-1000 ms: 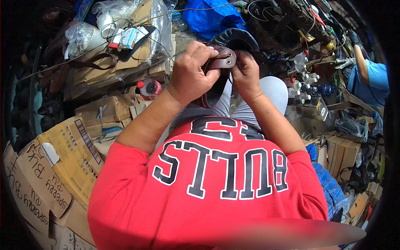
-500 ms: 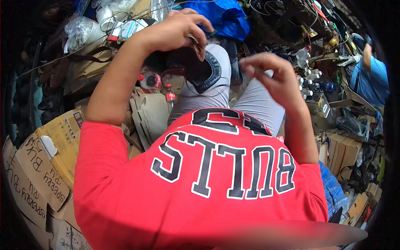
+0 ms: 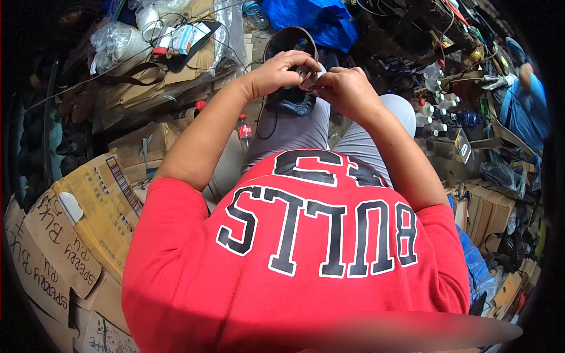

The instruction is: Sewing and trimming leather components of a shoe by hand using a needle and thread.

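A dark shoe (image 3: 289,101) with a brown edge and a padded blue-black collar rests over my left thigh. The fingers of my left hand (image 3: 278,75) are closed on its brown edge, near the middle of the shoe. Right beside them, my right hand (image 3: 348,91) is pinched at the same spot, its fingertips almost meeting the left ones. What lies in that pinch is too small and hidden to make out. A thin dark cord (image 3: 261,120) hangs in a loop off the shoe's left side, over my grey trousers (image 3: 294,132).
Cardboard boxes (image 3: 88,223) are piled at my left. A cola bottle (image 3: 245,129) stands by my left leg. Several white-capped bottles (image 3: 438,109) sit at the right. Blue plastic (image 3: 318,23) lies beyond the shoe. Another person in blue (image 3: 524,112) is at the far right.
My right hand has come in from the air at the right to meet my left hand at the shoe. The left hand has come nearer and right, and the shoe has been turned.
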### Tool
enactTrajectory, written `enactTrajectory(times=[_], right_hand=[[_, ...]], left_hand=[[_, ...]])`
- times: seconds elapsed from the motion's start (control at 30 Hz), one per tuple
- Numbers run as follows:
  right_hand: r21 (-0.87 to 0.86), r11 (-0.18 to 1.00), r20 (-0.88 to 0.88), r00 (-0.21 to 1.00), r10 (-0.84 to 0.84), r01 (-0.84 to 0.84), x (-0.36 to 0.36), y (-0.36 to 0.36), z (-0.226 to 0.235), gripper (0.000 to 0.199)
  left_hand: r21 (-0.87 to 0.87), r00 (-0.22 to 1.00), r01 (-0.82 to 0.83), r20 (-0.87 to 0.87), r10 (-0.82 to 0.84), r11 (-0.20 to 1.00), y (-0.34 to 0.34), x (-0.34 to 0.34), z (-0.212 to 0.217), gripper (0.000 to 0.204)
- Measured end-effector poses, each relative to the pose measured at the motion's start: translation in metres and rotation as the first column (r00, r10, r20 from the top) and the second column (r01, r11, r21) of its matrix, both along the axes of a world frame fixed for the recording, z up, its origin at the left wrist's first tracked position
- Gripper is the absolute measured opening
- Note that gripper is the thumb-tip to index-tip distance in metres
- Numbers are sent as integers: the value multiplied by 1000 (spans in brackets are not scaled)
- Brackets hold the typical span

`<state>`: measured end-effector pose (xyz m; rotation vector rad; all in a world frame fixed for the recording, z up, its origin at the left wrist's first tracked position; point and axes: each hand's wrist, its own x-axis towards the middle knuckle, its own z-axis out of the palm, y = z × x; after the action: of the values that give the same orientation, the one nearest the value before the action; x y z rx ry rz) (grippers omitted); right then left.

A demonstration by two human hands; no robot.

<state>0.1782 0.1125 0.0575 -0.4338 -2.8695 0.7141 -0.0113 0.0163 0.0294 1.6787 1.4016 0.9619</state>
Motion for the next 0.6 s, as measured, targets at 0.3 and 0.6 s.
enactTrajectory(times=[0.3,0.6], right_hand=[[122,992,-4,999,34,-33,11,3,-8,7],[-312,860,168,914,-369,405,111,29,4,10]], left_hand=[[-70,947,-230,-245,206,971,6,-1,-11,41],[-19,885,-185,-437,158,983,0,-17,-13,42]])
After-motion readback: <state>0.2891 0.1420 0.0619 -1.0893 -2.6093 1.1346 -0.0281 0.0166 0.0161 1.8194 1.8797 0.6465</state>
